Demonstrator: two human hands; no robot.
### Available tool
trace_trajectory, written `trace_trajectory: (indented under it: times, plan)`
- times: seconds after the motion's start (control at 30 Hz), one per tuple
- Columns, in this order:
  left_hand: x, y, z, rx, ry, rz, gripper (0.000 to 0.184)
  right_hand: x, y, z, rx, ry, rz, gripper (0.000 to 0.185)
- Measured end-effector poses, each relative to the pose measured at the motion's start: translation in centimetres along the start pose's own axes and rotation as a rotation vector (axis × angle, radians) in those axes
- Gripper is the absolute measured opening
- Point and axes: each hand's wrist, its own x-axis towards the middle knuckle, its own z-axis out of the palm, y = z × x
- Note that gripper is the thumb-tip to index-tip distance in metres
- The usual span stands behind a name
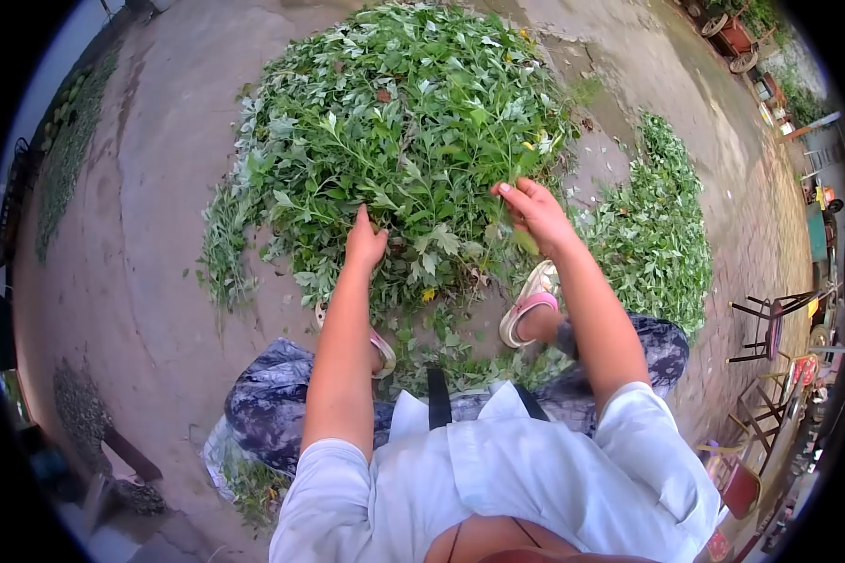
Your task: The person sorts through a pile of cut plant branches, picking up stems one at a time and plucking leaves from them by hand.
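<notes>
A big heap of cut leafy green stems (394, 122) lies on the ground in front of me. At its near edge is my left hand (365, 241), its fingers closed among the leaves; what they hold is hidden. My right hand (538, 218) is at the heap's right side, thumb and forefinger pinched on a leafy stem (509, 161). Below that hand hangs a blurred green leaf (525, 241).
A second, flatter spread of leaves (662, 225) lies to the right, and a small bunch (223, 246) to the left. My sandals (528, 305) stand at the heap's near edge. Chairs (770, 324) line the right side. More greenery (70, 141) lies far left.
</notes>
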Motion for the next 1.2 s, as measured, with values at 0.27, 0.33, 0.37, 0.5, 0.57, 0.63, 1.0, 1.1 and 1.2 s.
trace_trajectory:
  times: [0.27,0.33,0.37,0.5,0.57,0.63,1.0,1.1,1.2]
  plan:
    - [2.5,-0.2,-10.2,-0.267,0.641,0.180,0.031,3.7,-1.2,-2.2,-0.331,0.362,-0.219,0.026]
    - [0.2,3.1,-14.0,-0.663,0.772,0.223,0.030,4.5,-1.9,-3.2,-0.202,0.495,-0.319,0.024]
    - [-0.7,4.4,-14.6,-0.708,0.723,0.267,0.029,4.7,-2.2,-3.4,-0.184,0.519,-0.359,0.020]
    - [-3.6,9.6,-8.4,-0.543,0.384,0.551,0.025,3.8,-3.3,-3.8,-0.127,0.331,-0.209,0.019]
    - [-5.4,10.7,-3.9,-0.227,-0.012,0.508,0.034,3.9,-2.8,-3.6,-0.110,0.302,-0.216,0.019]
    - [-6.4,10.5,0.1,0.159,-0.105,0.492,0.042,4.2,-1.8,-3.1,-0.162,0.349,-0.171,0.022]
    - [-1.7,-0.8,-3.1,0.062,0.403,0.076,0.035,9.5,10.6,-2.4,-0.244,0.237,-0.022,0.028]
    - [-1.0,-0.6,-3.2,-0.211,0.616,0.212,0.030,9.2,12.1,-1.8,-0.352,0.276,-0.090,0.027]
    - [-2.3,2.7,-1.1,-0.792,0.526,0.109,0.025,9.1,12.8,-0.5,-0.836,0.353,-0.039,0.027]
